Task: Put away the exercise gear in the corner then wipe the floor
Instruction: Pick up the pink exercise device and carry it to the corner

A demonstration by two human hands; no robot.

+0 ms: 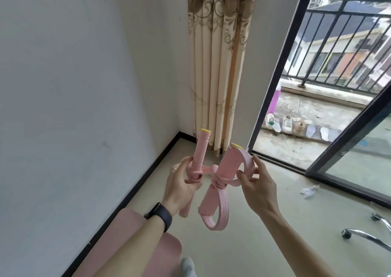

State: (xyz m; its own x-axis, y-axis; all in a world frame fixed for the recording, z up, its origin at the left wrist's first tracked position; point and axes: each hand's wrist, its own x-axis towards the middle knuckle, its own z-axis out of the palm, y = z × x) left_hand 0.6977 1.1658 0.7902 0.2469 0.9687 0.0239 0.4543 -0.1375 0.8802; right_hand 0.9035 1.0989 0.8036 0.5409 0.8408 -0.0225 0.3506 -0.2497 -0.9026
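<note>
I hold a pink pull-rope exerciser in front of me, above the floor near the room's corner. Its upright foam handle has a yellow cap. My left hand, with a ring and a black wristband, is closed round the lower part of that handle. My right hand pinches the pink foot strap at the upper right. A second strap loop hangs down between my hands. A pink mat lies on the floor along the left wall, partly hidden by my left arm.
A beige patterned curtain hangs in the corner. To the right, an open sliding glass door leads to a balcony with several shoes. A crumpled white scrap lies on the floor, and chrome chair legs stand at the right.
</note>
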